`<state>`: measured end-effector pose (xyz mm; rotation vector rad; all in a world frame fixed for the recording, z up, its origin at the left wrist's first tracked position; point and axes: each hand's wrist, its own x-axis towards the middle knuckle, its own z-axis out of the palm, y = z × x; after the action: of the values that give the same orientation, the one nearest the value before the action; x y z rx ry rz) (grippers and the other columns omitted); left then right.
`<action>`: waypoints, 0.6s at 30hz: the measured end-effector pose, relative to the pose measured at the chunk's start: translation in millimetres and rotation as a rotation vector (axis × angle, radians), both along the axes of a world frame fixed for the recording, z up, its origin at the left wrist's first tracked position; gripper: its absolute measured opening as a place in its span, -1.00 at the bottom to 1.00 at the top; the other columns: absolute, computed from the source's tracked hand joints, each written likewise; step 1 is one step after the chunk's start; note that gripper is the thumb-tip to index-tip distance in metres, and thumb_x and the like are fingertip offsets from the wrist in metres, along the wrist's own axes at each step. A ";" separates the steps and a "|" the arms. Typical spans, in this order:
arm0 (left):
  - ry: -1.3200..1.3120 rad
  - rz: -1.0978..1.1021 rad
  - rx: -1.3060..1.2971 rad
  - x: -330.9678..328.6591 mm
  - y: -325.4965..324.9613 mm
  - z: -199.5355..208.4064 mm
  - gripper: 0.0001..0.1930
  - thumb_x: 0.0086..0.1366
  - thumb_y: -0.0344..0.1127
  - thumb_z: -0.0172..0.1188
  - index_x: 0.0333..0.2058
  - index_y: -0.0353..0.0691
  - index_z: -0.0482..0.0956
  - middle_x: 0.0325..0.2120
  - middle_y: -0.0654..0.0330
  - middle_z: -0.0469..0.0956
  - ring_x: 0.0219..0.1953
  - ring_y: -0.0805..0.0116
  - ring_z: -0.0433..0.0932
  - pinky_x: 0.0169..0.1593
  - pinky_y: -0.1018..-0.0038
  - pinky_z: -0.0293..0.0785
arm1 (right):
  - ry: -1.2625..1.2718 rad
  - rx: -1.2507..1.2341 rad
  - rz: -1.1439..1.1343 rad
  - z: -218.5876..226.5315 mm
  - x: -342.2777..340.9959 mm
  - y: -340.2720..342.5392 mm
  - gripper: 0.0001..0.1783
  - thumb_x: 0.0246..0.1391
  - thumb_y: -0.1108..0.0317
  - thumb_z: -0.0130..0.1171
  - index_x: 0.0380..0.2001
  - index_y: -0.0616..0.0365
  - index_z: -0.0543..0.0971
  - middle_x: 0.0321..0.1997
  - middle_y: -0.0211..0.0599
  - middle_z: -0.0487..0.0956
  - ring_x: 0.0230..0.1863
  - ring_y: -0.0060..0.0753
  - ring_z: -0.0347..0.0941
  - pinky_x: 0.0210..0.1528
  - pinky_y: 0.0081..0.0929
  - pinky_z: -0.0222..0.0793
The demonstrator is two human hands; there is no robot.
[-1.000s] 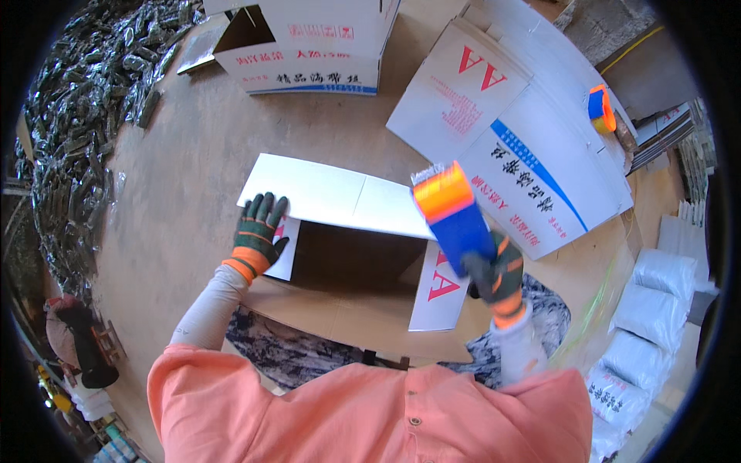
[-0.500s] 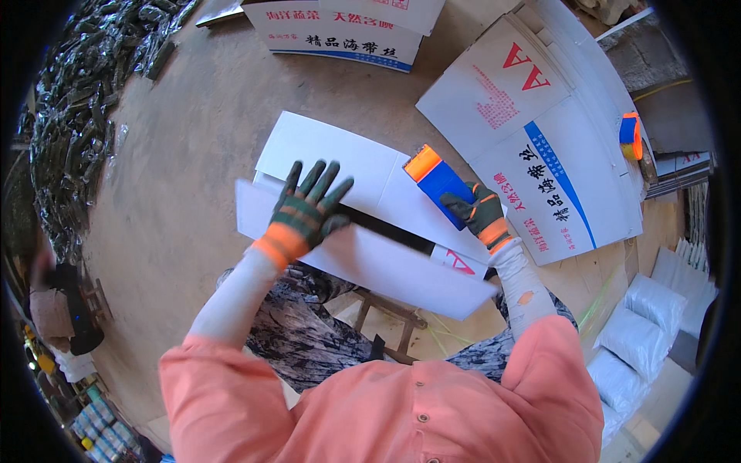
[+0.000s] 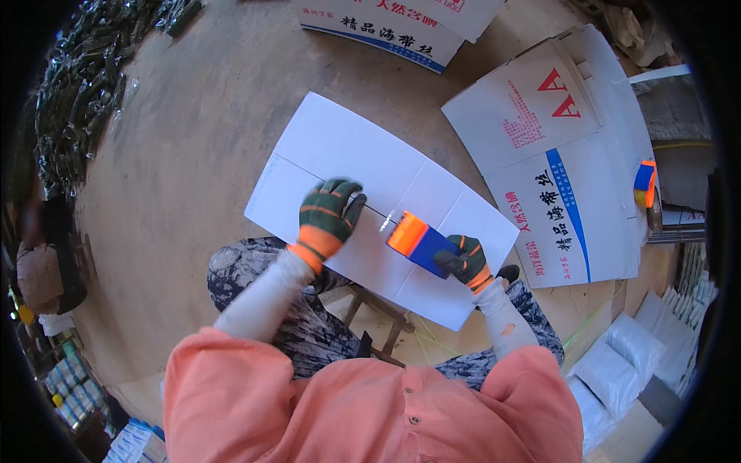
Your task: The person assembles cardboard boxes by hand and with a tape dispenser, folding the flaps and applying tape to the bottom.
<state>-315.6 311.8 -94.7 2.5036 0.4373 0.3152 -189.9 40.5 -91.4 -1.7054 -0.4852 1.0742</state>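
A white carton (image 3: 324, 139) lies in front of me with its flaps folded flat, so that they meet along a thin dark seam. My left hand (image 3: 330, 217), in a green and orange glove, rests flat on the flaps at that seam with its palm down. A blue and orange tape dispenser (image 3: 423, 245) is gripped in my right hand (image 3: 465, 262), gloved alike. Its orange end sits low over the flaps close to the seam, right of my left hand. A short shiny strip, apparently clear tape, shows beside that end.
Flattened printed cartons (image 3: 532, 185) are stacked at the right, with another orange and blue tape tool (image 3: 645, 184) at their edge. A printed box (image 3: 378, 35) stands at the far side. Dark, plastic-wrapped packs (image 3: 85, 100) pile up far left; white bags (image 3: 617, 363) lie lower right.
The carton's raised near flap has come down and the dark gap has closed to a seam. My left hand has drawn in its spread fingers. The dispenser has moved onto the flaps.
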 end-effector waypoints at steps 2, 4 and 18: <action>0.434 0.223 -0.847 -14.2 -26.9 -9.4 -0.61 0.21 -0.07 0.13 -0.12 -0.24 0.48 -0.29 0.19 0.55 -0.48 0.34 0.51 -0.39 0.38 0.43 | -0.086 0.009 0.017 -10.8 -4.0 -10.8 -0.59 -0.20 0.12 0.41 -0.57 0.27 0.52 -0.67 -0.41 0.48 -0.62 -0.62 0.38 -0.58 -0.59 0.31; 0.658 0.396 -1.584 -8.5 -42.1 31.2 -0.52 0.26 0.08 0.03 -0.11 -0.25 0.48 -0.33 0.25 0.53 -0.57 0.46 0.46 -0.45 0.50 0.41 | -0.073 0.049 0.015 -14.0 -5.8 -16.3 -0.59 -0.21 0.13 0.42 -0.54 0.26 0.51 -0.63 -0.41 0.49 -0.61 -0.61 0.39 -0.57 -0.59 0.32; -0.162 0.597 -0.727 -16.8 184.2 -24.4 -0.84 0.18 -0.35 0.12 -0.33 -0.22 0.65 -0.54 0.24 0.57 -0.53 0.55 0.40 -0.45 0.60 0.36 | -0.498 -0.339 0.273 52.3 -5.7 158.8 -0.40 -0.15 -0.24 0.19 -0.44 0.17 0.60 -0.57 -0.16 0.57 -0.56 -0.16 0.49 -0.45 -0.38 0.39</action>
<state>-332.5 495.9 -119.1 1.5923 1.0217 0.4779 -195.5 199.3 -39.0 -2.2721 -0.9120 0.9523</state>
